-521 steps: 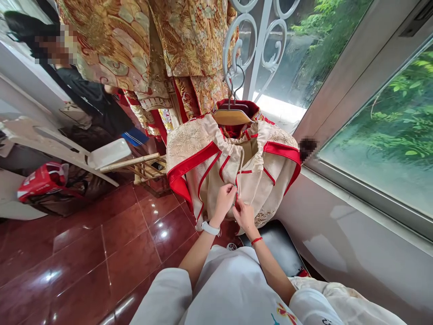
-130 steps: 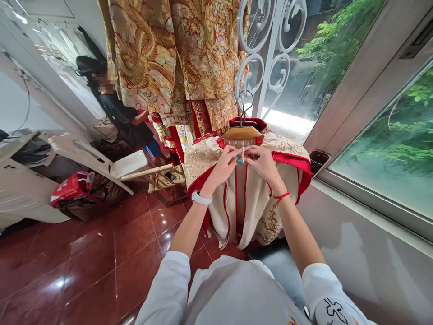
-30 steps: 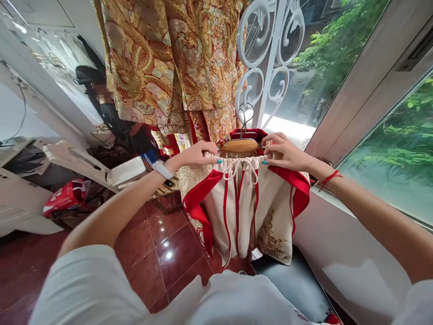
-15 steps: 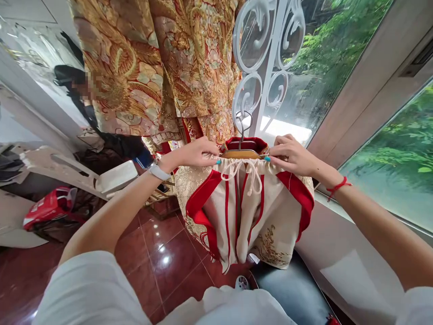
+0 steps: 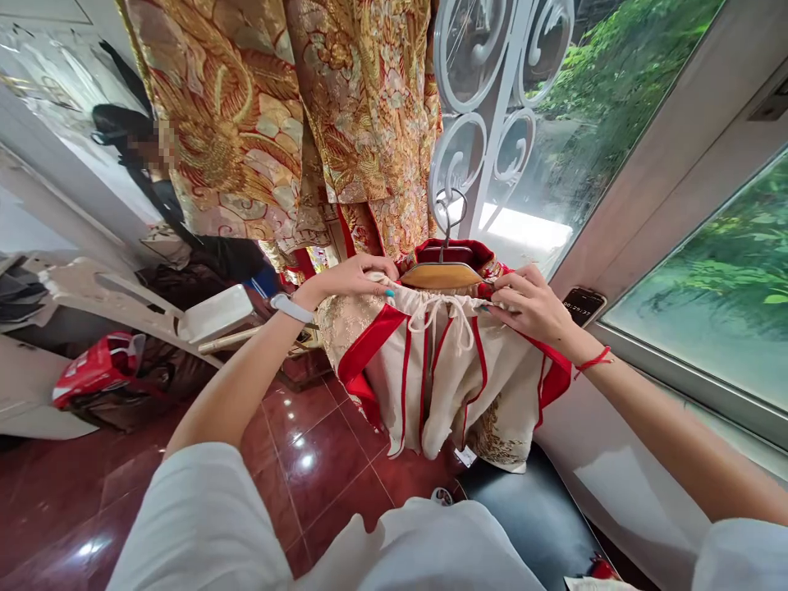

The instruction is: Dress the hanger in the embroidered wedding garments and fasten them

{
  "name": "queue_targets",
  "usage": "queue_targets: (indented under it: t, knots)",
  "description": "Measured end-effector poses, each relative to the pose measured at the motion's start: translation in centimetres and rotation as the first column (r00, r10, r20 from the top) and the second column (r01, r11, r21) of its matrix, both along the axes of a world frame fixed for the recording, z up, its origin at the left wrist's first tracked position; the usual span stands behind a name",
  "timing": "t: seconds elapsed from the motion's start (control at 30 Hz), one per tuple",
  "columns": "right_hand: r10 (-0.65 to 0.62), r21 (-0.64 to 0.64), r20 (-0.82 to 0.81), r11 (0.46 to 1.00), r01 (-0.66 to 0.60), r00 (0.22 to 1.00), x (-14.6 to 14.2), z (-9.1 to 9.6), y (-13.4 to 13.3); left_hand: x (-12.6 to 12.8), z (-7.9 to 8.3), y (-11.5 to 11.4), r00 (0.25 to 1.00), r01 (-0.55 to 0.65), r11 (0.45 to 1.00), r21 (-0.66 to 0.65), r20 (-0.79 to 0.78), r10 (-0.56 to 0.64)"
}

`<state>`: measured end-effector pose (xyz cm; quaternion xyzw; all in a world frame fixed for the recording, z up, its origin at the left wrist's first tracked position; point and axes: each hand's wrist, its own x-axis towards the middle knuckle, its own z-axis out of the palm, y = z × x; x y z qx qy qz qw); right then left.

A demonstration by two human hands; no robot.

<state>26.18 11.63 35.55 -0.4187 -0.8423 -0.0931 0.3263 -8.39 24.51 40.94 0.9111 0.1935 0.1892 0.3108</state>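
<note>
A cream skirt (image 5: 394,377) with red trim and gold embroidery hangs between my hands, its gathered waistband uppermost. My left hand (image 5: 357,277) grips the waistband's left end between thumb and fingers. At the right end, my right hand (image 5: 523,305) pinches the same band near a hanger clip. A white drawstring (image 5: 459,324) is tied in a bow at the middle of the waist. Just behind the band is a hanger (image 5: 440,275) with a tan body and metal hook. A red-collared garment (image 5: 474,253) hangs behind that hanger.
Gold embroidered robes (image 5: 369,107) hang ahead, beside a white scrollwork frame (image 5: 486,123). A phone (image 5: 584,306) rests on the window ledge at right. Below is a black padded seat (image 5: 523,513). On the left are a white chair (image 5: 215,316), a red bag (image 5: 102,365) and another person (image 5: 166,197).
The waistband's left end has moved slightly left and looks more stretched out. My right hand's fingers have shifted on the band. The view has turned a little, bringing the phone into sight.
</note>
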Motion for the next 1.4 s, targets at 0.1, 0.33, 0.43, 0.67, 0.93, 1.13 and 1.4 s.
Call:
queue_targets:
  t: [0.1,0.33,0.43,0.67,0.93,1.13,1.4]
  knots:
    - [-0.064,0.018,-0.181,0.998,0.068,0.982,-0.2,0.3,-0.9,-1.5,-0.7,-0.6,0.975,-0.182,0.983,0.005,0.130,0.180]
    - [-0.085,-0.085,-0.264,0.994,0.064,0.961,-5.9,6.8,0.5,-4.3,-4.7,-4.5,0.811,-0.579,0.752,0.314,0.129,0.570]
    - [-0.035,-0.146,-0.274,0.989,-0.005,0.961,-8.7,8.6,3.8,-3.9,-5.7,-4.9,0.801,-0.589,0.728,0.350,0.130,0.585]
    - [0.035,-0.239,-0.656,0.938,-0.251,0.754,-9.5,8.0,6.2,-4.1,-5.3,-4.1,0.854,-0.520,0.823,0.228,0.156,0.496]
    - [0.035,-0.324,-0.672,0.884,-0.337,0.740,-8.2,8.8,5.3,-4.4,-4.2,-3.5,0.848,-0.505,0.857,0.108,0.249,0.468]
    - [0.042,-0.255,-0.629,0.932,-0.257,0.776,-6.9,8.2,5.9,-4.3,-4.5,-2.7,0.812,-0.569,0.820,0.071,0.210,0.545]
    - [-0.215,-0.444,-0.302,0.894,0.063,0.929,7.1,-3.2,-4.8,-6.3,-8.1,-6.0,0.687,-0.724,0.647,0.239,0.327,0.649]
